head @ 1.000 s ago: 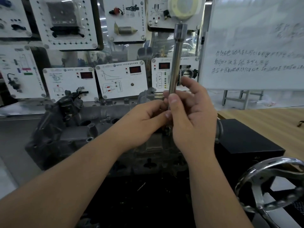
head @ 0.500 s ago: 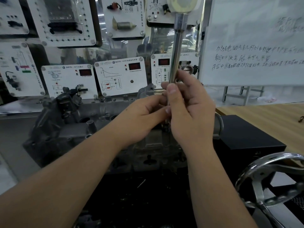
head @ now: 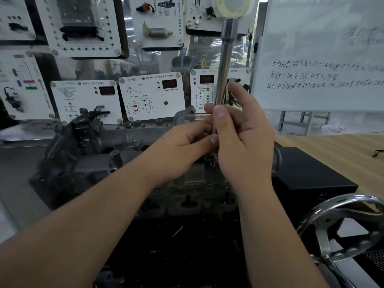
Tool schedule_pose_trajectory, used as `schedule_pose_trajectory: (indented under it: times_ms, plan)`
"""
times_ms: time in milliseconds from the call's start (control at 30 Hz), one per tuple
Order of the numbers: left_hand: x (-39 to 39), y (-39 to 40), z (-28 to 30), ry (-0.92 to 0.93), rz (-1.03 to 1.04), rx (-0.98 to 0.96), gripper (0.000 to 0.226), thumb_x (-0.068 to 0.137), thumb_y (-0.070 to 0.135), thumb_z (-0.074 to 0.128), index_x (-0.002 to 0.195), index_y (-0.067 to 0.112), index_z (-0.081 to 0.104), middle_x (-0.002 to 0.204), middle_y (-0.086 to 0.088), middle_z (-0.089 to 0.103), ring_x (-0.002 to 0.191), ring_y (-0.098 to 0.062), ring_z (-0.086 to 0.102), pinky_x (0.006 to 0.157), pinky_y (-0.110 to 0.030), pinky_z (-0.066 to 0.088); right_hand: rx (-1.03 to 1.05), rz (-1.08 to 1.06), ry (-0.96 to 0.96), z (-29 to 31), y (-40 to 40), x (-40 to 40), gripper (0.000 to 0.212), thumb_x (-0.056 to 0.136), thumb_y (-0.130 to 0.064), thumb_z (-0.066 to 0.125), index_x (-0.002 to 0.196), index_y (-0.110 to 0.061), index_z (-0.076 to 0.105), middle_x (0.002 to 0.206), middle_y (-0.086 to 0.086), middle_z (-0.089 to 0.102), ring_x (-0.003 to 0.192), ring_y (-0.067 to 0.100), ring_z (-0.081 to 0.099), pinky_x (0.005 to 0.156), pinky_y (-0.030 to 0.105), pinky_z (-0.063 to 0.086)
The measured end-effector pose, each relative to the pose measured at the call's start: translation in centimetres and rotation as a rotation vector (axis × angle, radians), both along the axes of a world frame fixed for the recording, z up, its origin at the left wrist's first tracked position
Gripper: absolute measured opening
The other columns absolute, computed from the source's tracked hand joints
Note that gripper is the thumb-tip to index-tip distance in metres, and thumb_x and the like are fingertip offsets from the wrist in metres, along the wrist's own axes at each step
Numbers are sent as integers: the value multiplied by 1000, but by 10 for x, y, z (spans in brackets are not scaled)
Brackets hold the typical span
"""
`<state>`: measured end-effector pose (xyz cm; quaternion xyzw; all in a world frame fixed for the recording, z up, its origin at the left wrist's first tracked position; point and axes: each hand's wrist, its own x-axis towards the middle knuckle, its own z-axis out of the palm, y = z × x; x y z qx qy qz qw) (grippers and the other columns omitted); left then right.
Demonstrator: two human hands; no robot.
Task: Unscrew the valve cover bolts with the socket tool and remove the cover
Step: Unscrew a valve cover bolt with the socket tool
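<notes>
Socket tool: we find the socket tool (head: 224, 65) standing nearly upright over the engine, a long bright shaft with a thicker collar at its top. We judge it is held vertical so that its lower end sits square on a bolt; that lower end is hidden behind the fingers.

Right hand: the right hand (head: 245, 138) pinches the lower shaft between thumb and curled fingers, thumb tip on the near face. We read this as a twirling grip, suited to a bolt already loose.

Left hand: the left hand (head: 182, 148) comes in from 9 o'clock of the shaft, its fingertips closed on the shaft just below the right thumb. We judge it steadies the tool against tilting.

Valve cover: the valve cover (head: 116, 161) lies on top of the engine, stretching toward 9 o'clock from the hands, not lifted. We cannot tell how many bolts remain in it.

Surroundings: a black box (head: 307, 173) sits at 3 o'clock of the hands, a chrome handwheel (head: 340, 227) at 5 o'clock, instrument panels (head: 151, 94) at 12 o'clock behind the engine.

Risk: a leaning shaft may slip off the bolt head.
</notes>
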<state>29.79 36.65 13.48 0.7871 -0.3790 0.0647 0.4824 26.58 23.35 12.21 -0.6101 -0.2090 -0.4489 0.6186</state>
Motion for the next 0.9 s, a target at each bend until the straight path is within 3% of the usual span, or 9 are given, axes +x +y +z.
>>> schedule_pose_trajectory:
  times_ms: [100, 233, 300, 400, 600, 733, 767, 867, 900]
  plan:
    - [-2, -1, 1, -8, -36, -8, 22, 104, 25, 59, 123, 27, 69, 114, 1, 76, 109, -20, 71, 98, -44, 56, -59, -57, 7, 0, 3, 0, 43, 93, -35, 66, 134, -25, 61, 110, -13, 72, 105, 6, 69, 86, 25, 57]
    - [-1, -1, 1, -40, -1, 20, 24, 99, 34, 61, 122, 27, 66, 110, -17, 72, 104, -43, 67, 90, -61, 56, -27, -163, -16, -4, 5, 2, 29, 92, -30, 67, 120, -22, 71, 102, -7, 74, 97, 11, 71, 84, 40, 60]
    - [0, -1, 0, -26, 9, 21, 22, 102, 34, 58, 117, 21, 67, 108, -19, 72, 103, -45, 67, 89, -63, 55, -23, -164, -26, -5, 6, 3, 31, 95, -28, 63, 122, -15, 71, 103, -7, 75, 95, 8, 71, 84, 36, 60]
    - [-1, -1, 0, 0, 31, 5, 35, 100, 46, 50, 116, 22, 70, 110, -5, 75, 107, -31, 69, 97, -58, 53, 2, -104, -8, -5, 3, 3, 36, 97, -31, 56, 128, -16, 68, 100, -12, 76, 89, 4, 72, 82, 25, 58]
    - [0, 0, 0, -5, -50, -17, 20, 102, 33, 57, 114, 35, 72, 111, 7, 77, 107, -14, 72, 96, -35, 58, -77, -55, 2, -1, 3, 1, 27, 96, -32, 63, 123, -35, 60, 102, -19, 72, 98, 2, 69, 82, 19, 55]
    - [2, 0, -1, -4, -43, -15, 22, 96, 38, 61, 115, 30, 68, 110, -16, 72, 105, -42, 67, 93, -60, 56, -98, -238, -55, -2, 4, 2, 29, 95, -26, 65, 118, -11, 74, 92, -16, 65, 90, -4, 62, 79, 9, 46]
    - [3, 0, -2, 4, -35, -19, 25, 95, 39, 60, 116, 27, 68, 110, -16, 73, 106, -42, 67, 93, -59, 56, -91, -242, -59, -2, 4, 2, 29, 96, -24, 64, 119, -11, 73, 93, -16, 66, 90, -4, 63, 80, 10, 47]
    - [2, 1, -2, 30, -25, -36, 31, 96, 42, 55, 117, 26, 70, 108, 4, 77, 104, -14, 72, 90, -27, 58, -50, -162, -14, -1, 4, -1, 38, 98, -26, 59, 134, -16, 65, 105, -10, 74, 91, 4, 70, 84, 24, 57]
    - [1, 1, -1, 26, -22, -27, 30, 96, 43, 55, 116, 26, 70, 108, 6, 77, 103, -11, 72, 89, -26, 57, -36, -130, 6, -1, 3, -1, 40, 98, -27, 57, 138, -20, 61, 107, -9, 75, 89, 4, 71, 83, 24, 58]
